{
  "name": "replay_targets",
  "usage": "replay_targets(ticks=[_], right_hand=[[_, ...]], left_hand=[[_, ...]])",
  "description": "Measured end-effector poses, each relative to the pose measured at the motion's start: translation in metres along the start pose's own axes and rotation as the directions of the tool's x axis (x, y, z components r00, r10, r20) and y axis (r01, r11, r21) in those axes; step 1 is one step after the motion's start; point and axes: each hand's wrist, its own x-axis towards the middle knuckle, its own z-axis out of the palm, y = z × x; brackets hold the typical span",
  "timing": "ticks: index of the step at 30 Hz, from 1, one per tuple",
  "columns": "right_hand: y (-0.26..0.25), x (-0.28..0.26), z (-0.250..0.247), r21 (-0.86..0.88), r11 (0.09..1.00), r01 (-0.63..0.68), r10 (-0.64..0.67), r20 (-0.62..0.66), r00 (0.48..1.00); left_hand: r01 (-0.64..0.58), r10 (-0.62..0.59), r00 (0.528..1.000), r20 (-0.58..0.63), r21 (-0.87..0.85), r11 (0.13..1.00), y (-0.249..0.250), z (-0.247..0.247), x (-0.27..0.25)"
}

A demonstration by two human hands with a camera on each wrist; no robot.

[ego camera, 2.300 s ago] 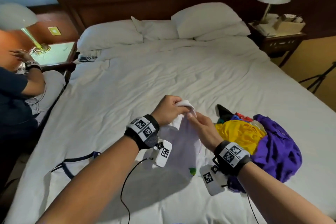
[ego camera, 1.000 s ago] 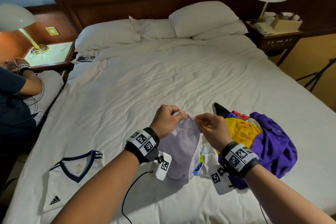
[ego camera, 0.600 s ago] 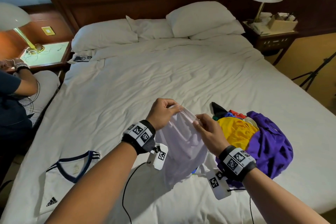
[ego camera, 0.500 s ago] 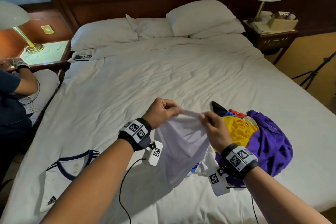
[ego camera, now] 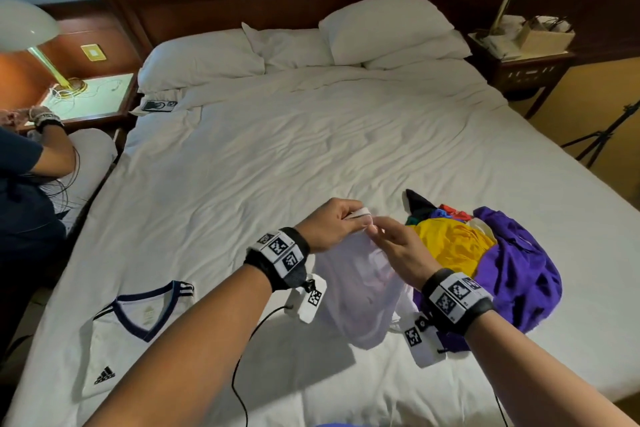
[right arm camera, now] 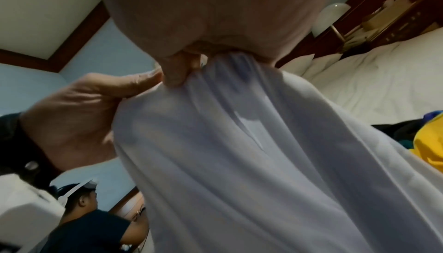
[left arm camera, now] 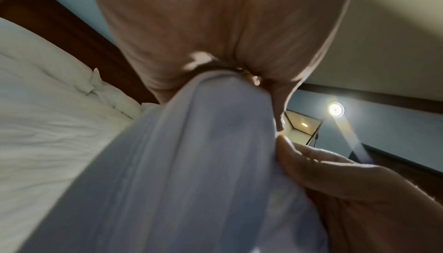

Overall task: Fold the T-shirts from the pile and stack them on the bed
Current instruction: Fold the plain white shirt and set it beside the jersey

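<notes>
My forearms are bare, no sleeves showing. On my left wrist (ego camera: 277, 258) I wear a black band with a white strip across its top, printed with square black-and-white coded markers. A small white block with another coded marker hangs under that band (ego camera: 306, 298), and a thin black cable (ego camera: 242, 357) runs from it back along my arm. My right wrist (ego camera: 457, 302) carries the same kind of black band with white marker patches, and a white tag-marked block (ego camera: 420, 343) hangs below it, with a thin dark cable trailing nearer to me
</notes>
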Motion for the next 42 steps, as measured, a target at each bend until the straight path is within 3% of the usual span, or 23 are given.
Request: replay_targets(ticks=[2, 6, 9, 10, 12, 15, 17, 21, 23, 26, 30, 33, 35, 38, 40, 42], right_hand=[[-0.001, 0.003, -0.007, -0.080, 0.996, 0.037, -0.043, -0.080, 0.996], [-0.006, 0.005, -0.020, -0.093, 0.994, 0.061, -0.083, -0.253, 0.964], [0.000, 0.001, -0.029, -0.149, 0.985, -0.083, 0.022, -0.373, 0.928], [0.002, 0.000, -0.029, -0.193, 0.970, -0.147, 0.066, -0.371, 0.926], [0.000, -0.005, -0.025, -0.158, 0.977, -0.143, 0.097, -0.268, 0.959], [-0.010, -0.007, -0.015, 0.031, 0.999, -0.029, 0.030, -0.035, 0.999], [-0.018, -0.005, -0.014, -0.011, 1.000, 0.009, -0.009, -0.024, 1.000], [-0.010, 0.003, -0.029, -0.040, 0.998, -0.040, 0.034, -0.142, 0.989], [0.001, 0.007, -0.037, -0.119, 0.988, -0.096, 0.076, -0.168, 0.983], [0.002, 0.003, -0.034, -0.301, 0.945, -0.128, 0.108, -0.085, 0.991], [-0.021, -0.005, -0.010, -0.243, 0.968, 0.066, -0.037, 0.122, 0.992], [-0.025, 0.001, -0.007, -0.304, 0.946, 0.112, -0.099, 0.060, 0.993], [-0.025, 0.004, -0.012, -0.312, 0.945, 0.098, -0.100, 0.009, 0.995], [-0.022, 0.008, -0.016, -0.259, 0.965, 0.040, -0.069, -0.104, 0.992], [-0.016, 0.010, -0.014, -0.299, 0.952, -0.058, 0.013, -0.150, 0.989], [-0.011, 0.009, -0.011, -0.308, 0.943, -0.128, 0.081, -0.162, 0.984]], left_hand=[[0.001, -0.001, 1.000, -0.013, 0.016, 1.000, -0.001, -0.009, -0.002], [0.153, -0.148, 0.988, -0.040, 0.163, 0.975, -0.032, -0.032, -0.012], [0.188, -0.184, 0.972, -0.143, 0.013, 0.982, -0.038, -0.028, -0.015], [0.163, -0.173, 0.969, -0.178, -0.073, 0.984, -0.033, -0.023, -0.014], [0.079, -0.101, 0.978, -0.181, -0.127, 0.989, -0.014, -0.009, -0.009], [-0.031, 0.029, 0.999, -0.030, -0.063, 0.998, 0.012, 0.009, -0.002], [-0.031, 0.031, 1.000, -0.004, -0.042, 0.999, 0.015, 0.005, -0.004], [0.099, -0.103, 0.994, 0.045, 0.089, 0.991, -0.026, -0.020, -0.019], [0.176, -0.173, 0.984, -0.037, 0.133, 0.975, -0.047, -0.027, -0.026], [0.174, -0.177, 0.970, -0.164, -0.029, 0.984, -0.046, -0.025, -0.028], [0.062, -0.064, 0.998, -0.014, -0.095, 0.994, -0.014, -0.002, -0.019], [0.036, -0.037, 0.999, -0.016, -0.043, 0.998, -0.011, -0.008, -0.022], [0.091, -0.080, 0.992, -0.098, 0.114, 0.989, -0.027, -0.017, -0.027], [0.274, -0.145, 0.941, -0.304, 0.443, 0.854, -0.055, -0.020, -0.033], [0.301, -0.143, 0.905, -0.401, 0.367, 0.880, -0.057, -0.015, -0.032], [0.204, -0.177, 0.914, -0.365, 0.037, 0.978, -0.045, -0.007, -0.026]])
